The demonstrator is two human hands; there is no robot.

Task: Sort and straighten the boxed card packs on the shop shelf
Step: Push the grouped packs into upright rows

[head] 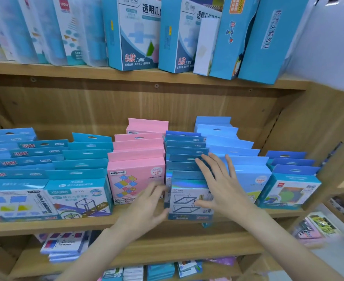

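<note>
Now: left hand (146, 207) fingers loose, touching front holographic pack (189, 199) left edge | right hand (221, 185) splayed flat on its right side | shelf (45, 226)

tall blue boxes (134, 33) on upper shelf (86, 73)

Middle shelf (45, 226): holographic-top pack row (187, 159) at centre; bucket-brand row (136, 159) just left; hang-tab row (236, 159) just right; tall boxes (134, 33) on the shelf above.
</note>
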